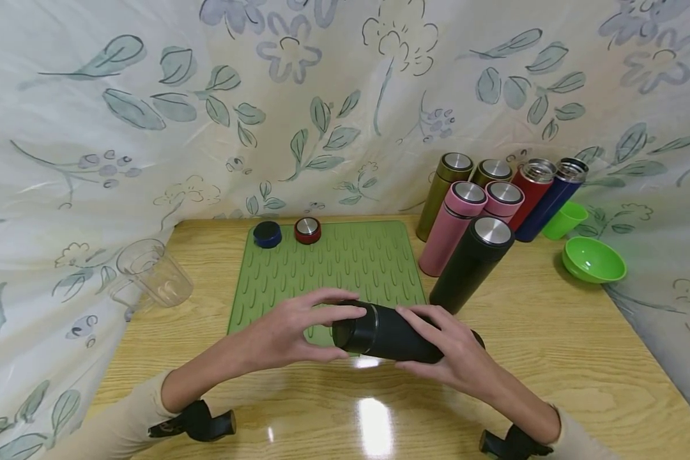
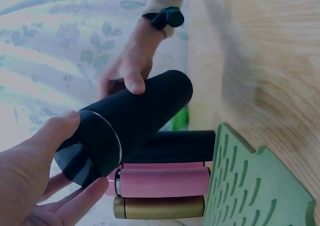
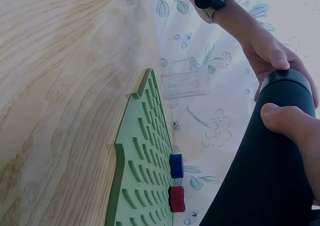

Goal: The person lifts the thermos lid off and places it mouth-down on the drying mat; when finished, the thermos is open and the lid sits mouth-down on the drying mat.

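Matte black, a flask [image 1: 405, 335] slants above the table [image 1: 299, 409], away from its back edge. The left hand [image 1: 296, 326] pinches the flask's lid [image 1: 356, 333]; the right hand [image 1: 457, 348] grips its body. Near that edge, a blue cap [image 1: 267, 235] and a red cap [image 1: 307, 231] sit on a green mat [image 1: 345, 262].

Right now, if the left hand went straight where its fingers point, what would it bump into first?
The left hand would meet the black lid first: it has that lid between thumb and fingers. Past that come the held black bottle and probably the right hand, though depth is hard to judge.
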Tool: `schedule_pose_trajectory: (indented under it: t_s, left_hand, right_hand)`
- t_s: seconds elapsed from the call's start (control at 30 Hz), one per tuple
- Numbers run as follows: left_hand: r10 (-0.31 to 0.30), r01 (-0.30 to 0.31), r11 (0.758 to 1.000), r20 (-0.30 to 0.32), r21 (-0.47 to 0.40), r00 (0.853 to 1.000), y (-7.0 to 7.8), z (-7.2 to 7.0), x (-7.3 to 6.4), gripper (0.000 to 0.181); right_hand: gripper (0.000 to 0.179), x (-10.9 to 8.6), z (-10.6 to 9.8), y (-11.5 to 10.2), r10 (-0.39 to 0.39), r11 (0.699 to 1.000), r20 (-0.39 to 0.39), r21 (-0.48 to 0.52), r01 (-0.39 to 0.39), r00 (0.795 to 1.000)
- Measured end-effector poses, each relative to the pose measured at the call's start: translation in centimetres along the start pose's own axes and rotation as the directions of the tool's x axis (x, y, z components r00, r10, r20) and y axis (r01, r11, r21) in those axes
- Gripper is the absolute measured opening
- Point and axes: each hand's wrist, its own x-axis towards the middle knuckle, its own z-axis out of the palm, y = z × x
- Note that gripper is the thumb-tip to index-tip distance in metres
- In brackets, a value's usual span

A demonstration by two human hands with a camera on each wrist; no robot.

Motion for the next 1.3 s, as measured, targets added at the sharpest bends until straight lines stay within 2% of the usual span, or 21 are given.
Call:
schedule_pose_trajectory:
  t_s: [0.2, 0.37, 0.63, 0.93, 1.3]
  left_hand:
    - [-0.043, 0.044, 0.997, 0.006, -0.070, 0.999, 0.07, 0.12, -0.13, 0.063]
    - [-0.035, 0.035, 0.999, 0.001, -0.041, 0.999, 0.03, 0.07, -0.09, 0.065]
    - [-0.105, 0.107, 0.992, 0.021, -0.062, 0.994, 0.21, -0.10, -0.25, 0.068]
    - [-0.138, 0.140, 0.985, 0.025, -0.101, 0.990, 0.24, -0.17, -0.24, 0.070]
    - [-0.160, 0.162, 0.982, 0.029, -0.096, 0.987, 0.15, -0.11, -0.24, 0.068]
  right_hand:
    - [0.075, 0.03, 0.11, -0.03, -0.002, 1.000, -0.001, -0.007, 0.002, 1.000]
    - [0.076, 0.14, 0.08, 0.04, 0.003, 1.000, 0.000, -0.013, -0.003, 1.000]
    - [0.076, 0.20, 0.13, -0.11, 0.024, 1.000, 0.024, -0.011, -0.024, 0.999]
    - [0.075, 0.30, 0.21, -0.09, 0.021, 1.000, 0.015, 0.002, -0.021, 1.000]
    - [0.075, 0.22, 0.22, -0.03, 0.024, 1.000, 0.017, 0.003, -0.024, 1.000]
